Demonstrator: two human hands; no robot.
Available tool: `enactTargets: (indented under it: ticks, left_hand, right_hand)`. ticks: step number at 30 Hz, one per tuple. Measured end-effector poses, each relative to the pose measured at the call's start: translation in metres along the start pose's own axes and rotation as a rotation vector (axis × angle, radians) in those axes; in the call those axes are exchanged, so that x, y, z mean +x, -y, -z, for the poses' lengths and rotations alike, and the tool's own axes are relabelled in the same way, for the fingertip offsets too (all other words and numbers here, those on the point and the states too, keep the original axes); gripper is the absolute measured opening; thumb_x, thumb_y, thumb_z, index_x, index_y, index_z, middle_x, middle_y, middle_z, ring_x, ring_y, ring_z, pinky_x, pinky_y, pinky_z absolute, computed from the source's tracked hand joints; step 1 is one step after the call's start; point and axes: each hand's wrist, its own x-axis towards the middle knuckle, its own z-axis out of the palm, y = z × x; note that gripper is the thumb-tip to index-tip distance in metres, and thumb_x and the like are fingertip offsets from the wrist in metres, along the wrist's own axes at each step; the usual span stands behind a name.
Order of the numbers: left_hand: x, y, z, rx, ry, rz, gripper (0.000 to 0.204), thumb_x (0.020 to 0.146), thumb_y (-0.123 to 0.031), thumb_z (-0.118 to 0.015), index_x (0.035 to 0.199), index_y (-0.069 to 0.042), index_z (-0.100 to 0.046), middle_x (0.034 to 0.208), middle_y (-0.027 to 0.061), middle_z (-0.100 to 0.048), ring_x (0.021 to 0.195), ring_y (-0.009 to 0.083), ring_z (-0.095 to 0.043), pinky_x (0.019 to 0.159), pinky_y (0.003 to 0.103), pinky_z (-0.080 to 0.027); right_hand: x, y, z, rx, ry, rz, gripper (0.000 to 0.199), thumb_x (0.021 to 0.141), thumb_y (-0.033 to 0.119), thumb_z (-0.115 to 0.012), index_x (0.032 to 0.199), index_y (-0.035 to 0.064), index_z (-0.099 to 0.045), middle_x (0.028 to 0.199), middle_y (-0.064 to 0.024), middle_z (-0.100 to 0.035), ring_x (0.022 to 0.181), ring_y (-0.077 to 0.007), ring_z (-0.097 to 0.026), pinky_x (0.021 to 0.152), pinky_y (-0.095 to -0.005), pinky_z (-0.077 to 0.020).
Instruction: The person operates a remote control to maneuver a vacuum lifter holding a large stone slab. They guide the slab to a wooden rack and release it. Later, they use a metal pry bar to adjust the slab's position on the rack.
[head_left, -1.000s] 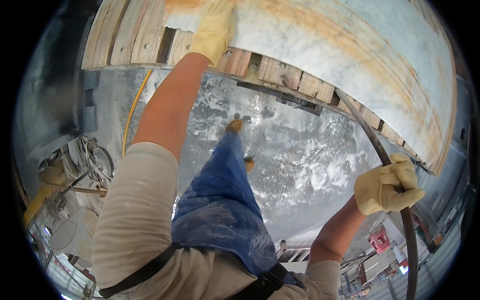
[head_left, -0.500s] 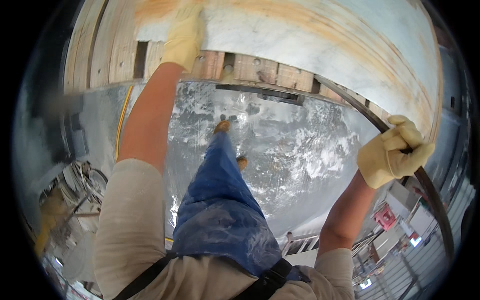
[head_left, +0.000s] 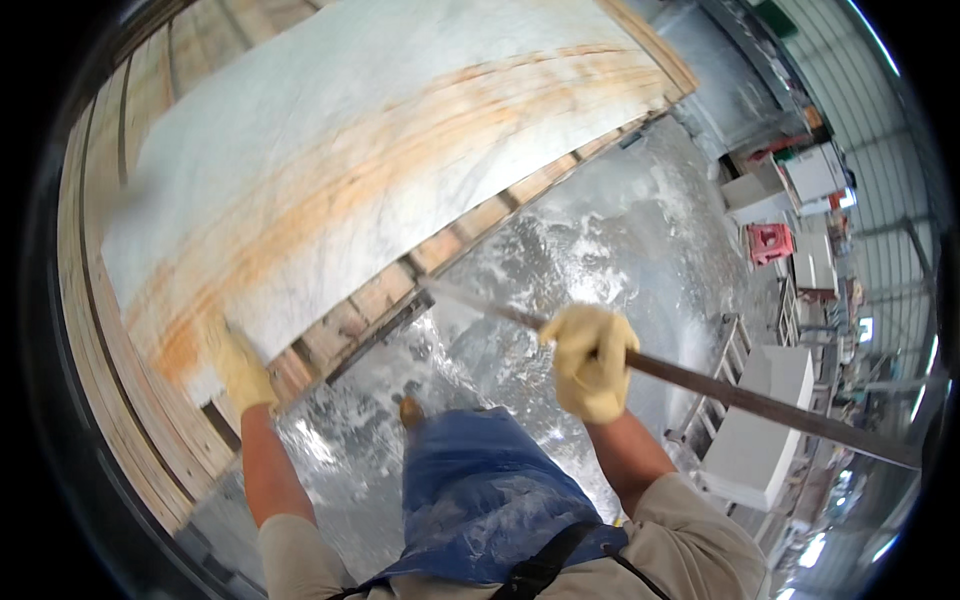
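A large white stone slab (head_left: pixel 350 130) with orange-brown veins lies flat on a wooden slatted platform (head_left: pixel 160 400). My left hand (head_left: pixel 240 370), in a pale yellow work glove, rests open on the slab's near left corner, its blurred fingers stretched over the surface. In a matching glove, my right hand (head_left: pixel 592 362) is closed round a long dark bar (head_left: pixel 750 400), out in front of the slab's near edge. The bar's thin end, smeared by motion, points at the wooden blocks under that edge; whether it touches them I cannot tell. Its other end reaches far right.
Wet grey floor (head_left: pixel 640 230) lies between my blue apron (head_left: pixel 480 480) and the platform. On the right stand a metal ladder-like frame (head_left: pixel 715 385), a white block (head_left: pixel 765 420) and a red plastic stool (head_left: pixel 768 243). The platform's wooden edge (head_left: pixel 370 300) runs diagonally before me.
My view has turned right, so the slab now slants across it. The bar has swung from upright-leaning toward level, still in my right hand. My left hand stays on the slab.
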Motion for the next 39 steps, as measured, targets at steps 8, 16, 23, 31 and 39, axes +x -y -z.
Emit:
enactTargets:
  ticks: [8,16,23,31,39]
  left_hand:
    - [0.005,-0.051,0.005,-0.068,0.092,0.170,0.053,0.118,-0.027,-0.043,0.156,0.009,-0.048,0.165,0.0290,-0.046,0.156,0.0399,-0.040,0.132,0.046,-0.027]
    - [-0.037,-0.363,-0.048,-0.276,0.263,-0.259,0.049,0.113,-0.011,-0.049,0.161,-0.002,-0.045,0.159,0.0283,-0.051,0.149,0.0418,-0.048,0.127,0.046,-0.037]
    - [-0.010,-0.651,-0.135,-0.405,1.074,-0.546,0.046,0.103,-0.022,-0.061,0.146,-0.006,-0.062,0.138,0.0218,-0.068,0.126,0.0371,-0.065,0.106,0.041,-0.052]
    - [0.037,-0.859,-0.302,-0.676,1.450,-0.112,0.056,0.106,-0.046,-0.067,0.133,0.003,-0.068,0.114,0.0135,-0.079,0.101,0.0182,-0.073,0.089,0.031,-0.057]
    - [0.112,-1.045,-0.471,-0.811,1.547,-0.053,0.054,0.103,-0.046,-0.070,0.126,0.003,-0.070,0.114,0.0170,-0.080,0.094,0.0225,-0.075,0.082,0.034,-0.060]
  right_hand:
    - [-0.076,0.126,0.075,-0.327,-0.837,-0.229,0.063,0.120,0.030,-0.038,0.065,0.0076,-0.057,0.049,-0.0082,-0.050,0.045,-0.0220,-0.044,0.063,-0.0380,-0.0502]
    - [-0.120,0.132,0.241,-0.461,-1.144,-0.485,0.057,0.119,0.041,-0.045,0.083,0.0016,-0.064,0.063,-0.0056,-0.057,0.058,-0.0138,-0.050,0.067,-0.0328,-0.0481]
    - [-0.089,0.134,0.350,-0.668,-1.204,-0.645,0.052,0.118,0.043,-0.049,0.090,0.0027,-0.066,0.072,-0.0078,-0.064,0.064,-0.0127,-0.054,0.068,-0.0322,-0.0473]
    - [-0.082,0.099,0.462,-0.657,-1.406,-0.746,0.051,0.116,0.043,-0.053,0.090,0.0013,-0.066,0.071,-0.0073,-0.062,0.063,-0.0129,-0.055,0.067,-0.0308,-0.0470]
    - [-0.056,0.061,0.581,-0.858,-1.573,-0.836,0.056,0.115,0.047,-0.053,0.083,0.0029,-0.065,0.073,-0.0056,-0.063,0.063,-0.0112,-0.049,0.065,-0.0308,-0.0415]
